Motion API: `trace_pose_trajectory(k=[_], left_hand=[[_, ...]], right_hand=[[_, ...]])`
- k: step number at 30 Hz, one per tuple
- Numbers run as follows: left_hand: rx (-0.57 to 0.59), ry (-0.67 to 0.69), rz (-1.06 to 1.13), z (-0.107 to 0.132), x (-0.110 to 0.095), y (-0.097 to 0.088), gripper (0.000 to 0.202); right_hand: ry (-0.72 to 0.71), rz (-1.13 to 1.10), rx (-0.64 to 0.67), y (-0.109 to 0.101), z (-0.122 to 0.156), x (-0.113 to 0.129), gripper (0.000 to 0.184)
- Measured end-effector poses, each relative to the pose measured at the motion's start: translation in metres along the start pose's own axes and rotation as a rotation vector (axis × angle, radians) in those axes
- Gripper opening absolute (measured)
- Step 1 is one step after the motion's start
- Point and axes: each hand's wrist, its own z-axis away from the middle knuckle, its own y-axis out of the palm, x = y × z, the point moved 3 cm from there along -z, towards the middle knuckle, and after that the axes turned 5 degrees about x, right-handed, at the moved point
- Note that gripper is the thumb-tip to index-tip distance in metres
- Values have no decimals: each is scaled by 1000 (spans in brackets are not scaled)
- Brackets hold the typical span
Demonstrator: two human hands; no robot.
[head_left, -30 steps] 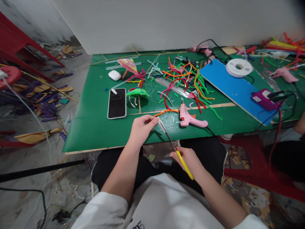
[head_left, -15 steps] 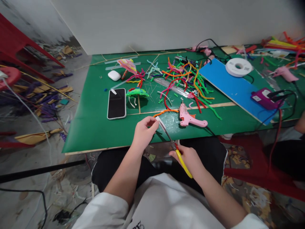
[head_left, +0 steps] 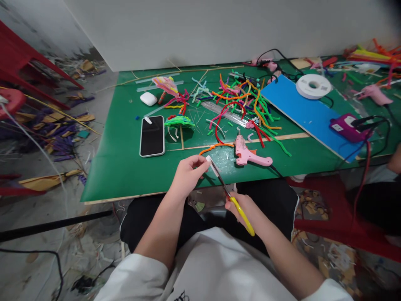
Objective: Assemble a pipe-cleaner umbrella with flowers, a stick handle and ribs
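Note:
My left hand [head_left: 188,175] pinches a small white strip [head_left: 212,165] near the front edge of the green table [head_left: 119,163]. My right hand [head_left: 242,207] grips yellow-handled scissors [head_left: 234,200], and their blades reach up to the white strip at my left fingertips. An orange pipe cleaner [head_left: 216,147] lies on the table just beyond the strip. A pink glue gun [head_left: 249,154] rests to the right of it.
A phone [head_left: 152,136] and a white earbud case [head_left: 148,98] lie at the left. Several coloured pipe cleaners [head_left: 247,104] are heaped mid-table. A blue board [head_left: 300,113] carries a white tape roll [head_left: 313,85] and a purple device [head_left: 344,127]. Another person's arm [head_left: 395,161] shows at the right edge.
Both hands have stayed almost still; my left hand has shifted slightly down toward me with the white strip, and the scissors remain at it.

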Motion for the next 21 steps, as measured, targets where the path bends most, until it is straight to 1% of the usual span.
trace_pose_trajectory(k=[6, 12, 16, 21], left_hand=[[22, -11, 4, -1, 2, 0, 22], [23, -15, 6, -2, 5, 3, 21], [28, -9, 14, -5, 5, 3, 19], [44, -12, 35, -12, 3, 1, 17]], right_hand=[[-7, -14, -19, -2, 0, 2, 37], [38, 38, -53, -1, -2, 3, 37], [42, 62, -92, -1, -4, 3, 37], [71, 60, -86, -4, -7, 3, 36]])
